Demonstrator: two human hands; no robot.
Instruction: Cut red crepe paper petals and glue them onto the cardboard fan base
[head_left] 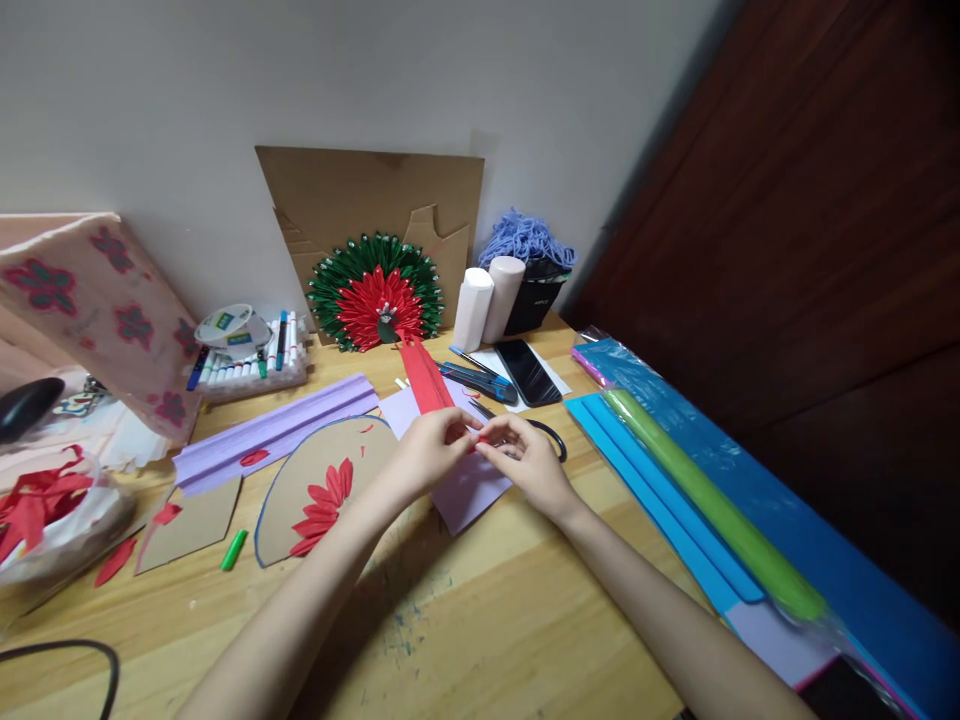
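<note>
Slanting in with left forearm (322, 590) and right forearm (652, 605), both bare! Now pinching with left hand (435, 448) and right hand (531, 468), almost tip to tip, thumbs (496, 461) against curled fingers (511, 428). Nearly straight at both wrists (571, 511).

Soft, rather muted light fills the room, leaving a dark shadow beside the left forearm (322, 580) at the worktop's (525, 620) near edge. Plastic wrapping (670, 403) glints along the right edge; the brown panel (825, 200) beyond sinks into gloom. Outer shapes look stretched, fine details slightly blurred.
</note>
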